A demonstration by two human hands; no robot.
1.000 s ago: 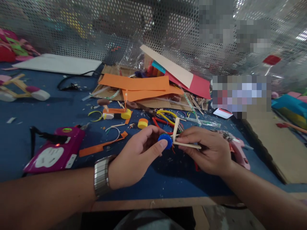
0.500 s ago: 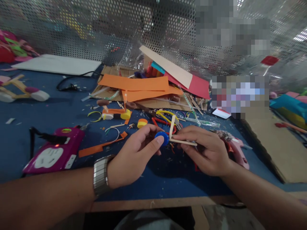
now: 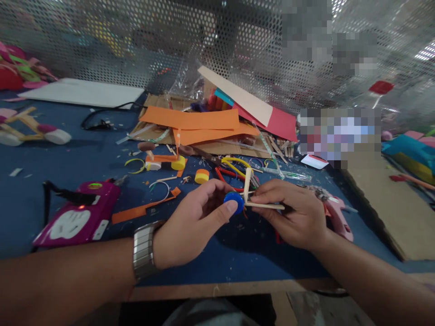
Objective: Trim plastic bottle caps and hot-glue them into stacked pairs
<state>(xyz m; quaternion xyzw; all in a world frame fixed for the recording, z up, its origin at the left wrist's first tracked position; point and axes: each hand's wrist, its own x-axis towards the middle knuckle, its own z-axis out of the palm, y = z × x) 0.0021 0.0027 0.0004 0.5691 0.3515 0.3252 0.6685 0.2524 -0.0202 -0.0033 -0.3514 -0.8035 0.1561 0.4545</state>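
Between thumb and fingers, my left hand pinches a round blue bottle cap. My right hand grips a small frame of joined wooden sticks; one stick stands up and another points right. The frame's left end meets the cap, though whether the two are fixed together I cannot tell. Just beyond my hands lie pliers with red handles and scissors with yellow handles. A pink glue gun rests to the right of my right hand, partly hidden by it.
A purple box with a lit red light sits at left. Orange paper strips and coloured sheets lie on cardboard at the back. A small toy with yellow wheels stands mid-table. Cardboard lies at right, before a perforated metal screen.
The blue cap and the stick frame have shifted slightly right and down in view, with both hands. The cap faces a little more toward me.
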